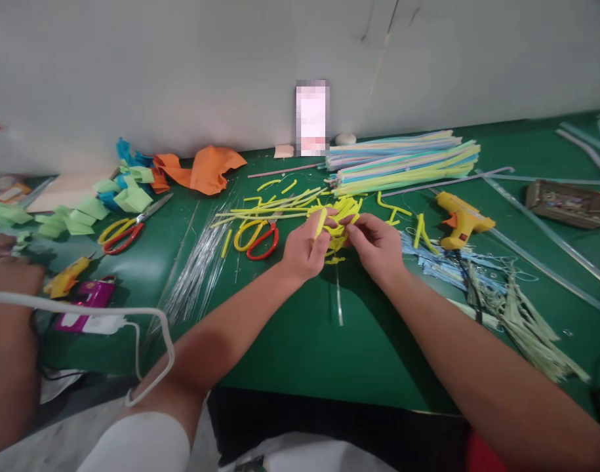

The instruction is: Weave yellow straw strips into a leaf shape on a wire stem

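My left hand (307, 244) is closed, a short yellow pipe cleaner piece (321, 221) pinched between its thumb and fingers. Close by on the right, my right hand (378, 244) has its thumb and fingertips together at the edge of a pile of cut yellow pipe cleaner pieces (347, 211); whatever its fingertips hold is too small to tell. The pile lies just beyond and between both hands. Longer yellow pipe cleaners (280, 211) lie left of the pile, over the blades of red-and-yellow scissors (264, 244). A clear strip (339, 305) lies below the pile.
Bundled pastel pipe cleaners (402, 164) and a propped phone (312, 118) are at the back. Right are a yellow glue gun (460, 223), blue and pale green strands (536, 328) and a brown tray (565, 203). Left are wires (196, 275), scissors (127, 229) and a co-worker's arm (9, 341).
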Available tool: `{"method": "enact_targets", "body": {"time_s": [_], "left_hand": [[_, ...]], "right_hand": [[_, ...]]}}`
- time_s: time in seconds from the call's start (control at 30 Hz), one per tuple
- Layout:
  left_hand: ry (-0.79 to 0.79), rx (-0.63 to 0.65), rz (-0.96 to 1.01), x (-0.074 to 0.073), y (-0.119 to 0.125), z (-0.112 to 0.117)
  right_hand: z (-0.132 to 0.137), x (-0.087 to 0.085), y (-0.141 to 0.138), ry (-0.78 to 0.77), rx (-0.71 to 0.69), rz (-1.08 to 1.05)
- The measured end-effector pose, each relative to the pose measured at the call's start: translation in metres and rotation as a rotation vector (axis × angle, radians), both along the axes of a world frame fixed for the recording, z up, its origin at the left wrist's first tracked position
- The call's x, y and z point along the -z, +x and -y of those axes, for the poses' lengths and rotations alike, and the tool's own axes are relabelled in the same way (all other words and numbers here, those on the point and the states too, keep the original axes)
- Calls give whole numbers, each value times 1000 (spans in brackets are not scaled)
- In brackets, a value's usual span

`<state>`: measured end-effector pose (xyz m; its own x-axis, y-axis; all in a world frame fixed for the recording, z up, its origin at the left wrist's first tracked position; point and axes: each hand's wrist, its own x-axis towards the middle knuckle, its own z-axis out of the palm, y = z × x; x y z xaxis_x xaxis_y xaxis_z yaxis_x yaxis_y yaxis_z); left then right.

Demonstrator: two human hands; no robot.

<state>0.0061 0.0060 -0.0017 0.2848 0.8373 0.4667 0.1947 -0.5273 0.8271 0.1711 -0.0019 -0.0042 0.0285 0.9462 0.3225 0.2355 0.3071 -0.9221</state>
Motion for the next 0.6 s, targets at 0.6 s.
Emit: {"method": "enact_targets", "body": {"time_s": [0.6], "left_hand": [[-19,6,-189,7,3,-3]], "right_hand": [[4,0,-10,91,72,-58]]}}
